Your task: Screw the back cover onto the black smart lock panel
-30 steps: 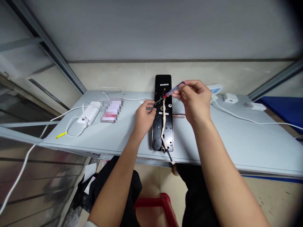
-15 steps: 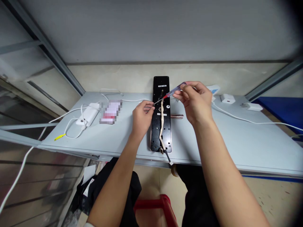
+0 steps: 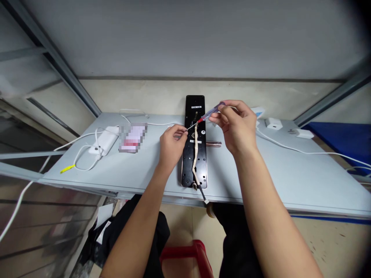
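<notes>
A long black door lock panel (image 3: pixel 188 162) lies back side up on the table, its handle (image 3: pixel 213 144) sticking out to the right. Along its length runs a tan-wrapped cable (image 3: pixel 195 152), which ends in a small white plug over the front edge. My right hand (image 3: pixel 239 125) grips the clear purplish handle of a screwdriver (image 3: pixel 211 112) with a red collar. Its shaft slants down left above the panel. My left hand (image 3: pixel 173 144) is closed in a pinch at the screwdriver's tip, by the panel's left edge; whatever sits between those fingertips is too small to make out.
A blurred-out phone-like object (image 3: pixel 133 137) and a white power strip (image 3: pixel 106 141) with cords lie to the left. White chargers (image 3: pixel 273 123) and a white cable (image 3: pixel 290 144) are at the right. Below the table's front edge is a red stool (image 3: pixel 199 255).
The whole view has shifted slightly, so everything sits a little further left. Both hands keep about the same pose, with the screwdriver tip still at my left fingertips.
</notes>
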`<state>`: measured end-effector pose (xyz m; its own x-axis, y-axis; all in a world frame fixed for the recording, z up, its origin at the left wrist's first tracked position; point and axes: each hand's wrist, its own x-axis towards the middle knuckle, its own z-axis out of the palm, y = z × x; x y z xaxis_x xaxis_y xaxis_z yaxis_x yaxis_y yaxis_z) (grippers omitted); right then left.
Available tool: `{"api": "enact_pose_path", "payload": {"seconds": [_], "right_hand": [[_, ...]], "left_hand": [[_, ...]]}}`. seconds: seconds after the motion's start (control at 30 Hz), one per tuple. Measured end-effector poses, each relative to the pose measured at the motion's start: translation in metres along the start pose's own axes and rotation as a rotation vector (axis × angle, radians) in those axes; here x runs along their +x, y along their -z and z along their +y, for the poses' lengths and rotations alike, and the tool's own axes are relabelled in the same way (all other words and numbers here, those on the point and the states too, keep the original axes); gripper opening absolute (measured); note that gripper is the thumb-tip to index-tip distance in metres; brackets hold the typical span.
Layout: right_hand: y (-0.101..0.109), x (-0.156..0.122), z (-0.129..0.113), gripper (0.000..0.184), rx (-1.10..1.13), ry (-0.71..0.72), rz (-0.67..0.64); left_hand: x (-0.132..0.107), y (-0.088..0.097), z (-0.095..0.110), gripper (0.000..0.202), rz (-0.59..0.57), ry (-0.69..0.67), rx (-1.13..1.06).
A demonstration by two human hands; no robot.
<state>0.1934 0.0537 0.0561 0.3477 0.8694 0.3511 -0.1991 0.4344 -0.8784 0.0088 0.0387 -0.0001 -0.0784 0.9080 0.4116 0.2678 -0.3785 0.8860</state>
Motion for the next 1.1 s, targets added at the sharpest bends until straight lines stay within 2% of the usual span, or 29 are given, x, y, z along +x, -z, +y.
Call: {"api": "enact_pose_path", "payload": {"seconds": [0.6, 0.83, 1.1], "right_hand": [[-0.008, -0.008, -0.015, 0.019, -0.051, 0.098, -0.084], [-0.009, -0.009, -0.020, 0.020, -0.086, 0.077, -0.122], [-0.017, -0.017, -0.031, 0.023, -0.129, 0.072, -0.234]], "left_hand": [[-0.002, 0.003, 0.006, 0.017, 0.029, 0.005, 0.039], [-0.002, 0.006, 0.010, 0.017, 0.033, -0.054, 0.101], [-0.002, 0.008, 0.008, 0.018, 0.036, -0.144, 0.237]]}}
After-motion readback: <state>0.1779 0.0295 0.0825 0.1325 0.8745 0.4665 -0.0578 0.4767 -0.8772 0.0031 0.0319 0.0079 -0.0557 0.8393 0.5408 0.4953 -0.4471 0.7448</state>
